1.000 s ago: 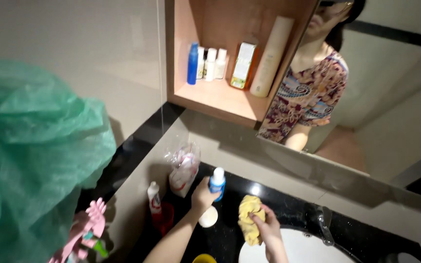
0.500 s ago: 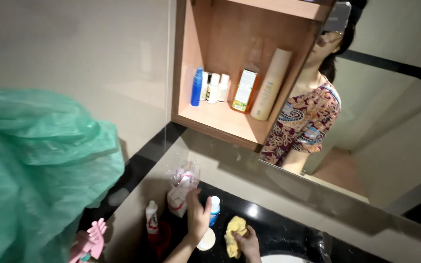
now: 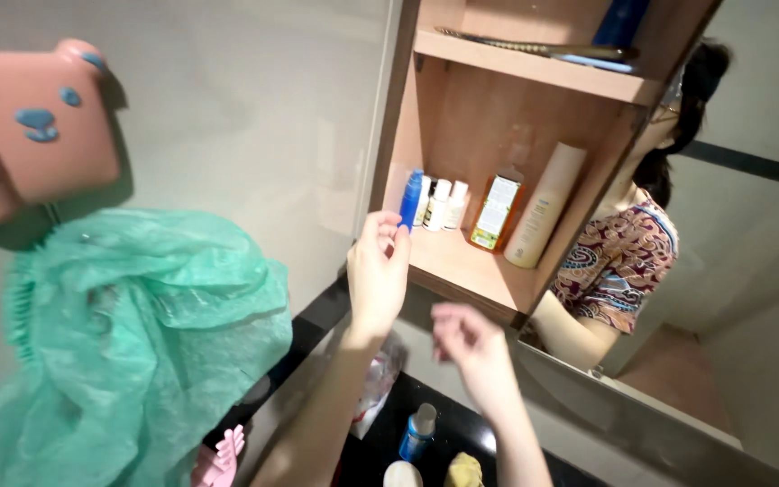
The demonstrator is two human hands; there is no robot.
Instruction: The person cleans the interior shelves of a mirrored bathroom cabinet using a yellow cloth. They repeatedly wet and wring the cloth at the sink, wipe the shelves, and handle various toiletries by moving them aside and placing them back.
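Head view, compared with 0.5 s and 1.0 s ago: both hands were low over the dark tabletop, the left at a small blue-capped bottle and the right closed on a yellow sponge. Now both are raised toward the open wooden cabinet (image 3: pixel 534 135), and the camera has tilted up with them. The yellow sponge (image 3: pixel 463 471) lies on the tabletop (image 3: pixel 389 451) at the bottom edge, beside the blue-capped bottle (image 3: pixel 418 431), so the right hand has let it go. Judging from this, the work has moved from the tabletop up to the lower shelf (image 3: pixel 471 275).

Left hand (image 3: pixel 377 271) is up at the front left corner of the lower shelf. Its fingers are loosely curled, with the fingertips touching or just beside the blue bottle (image 3: pixel 411 200) that stands at the left end of the row. I cannot tell whether it has actually closed on that bottle; no firm grip shows.

Right hand (image 3: pixel 467 344) hangs below the shelf's front edge, blurred, fingers partly open and relaxed, holding nothing.

Beside the blue bottle stand 2 or 3 small white bottles (image 3: pixel 439 204), then an amber bottle with a green label (image 3: pixel 496 212) and a tall cream tube (image 3: pixel 545 206) leaning against the cabinet side. A green plastic cover (image 3: pixel 137 343) hangs at the left under a pink holder (image 3: pixel 29 126), and the mirror (image 3: pixel 732 271) at right reflects the person.
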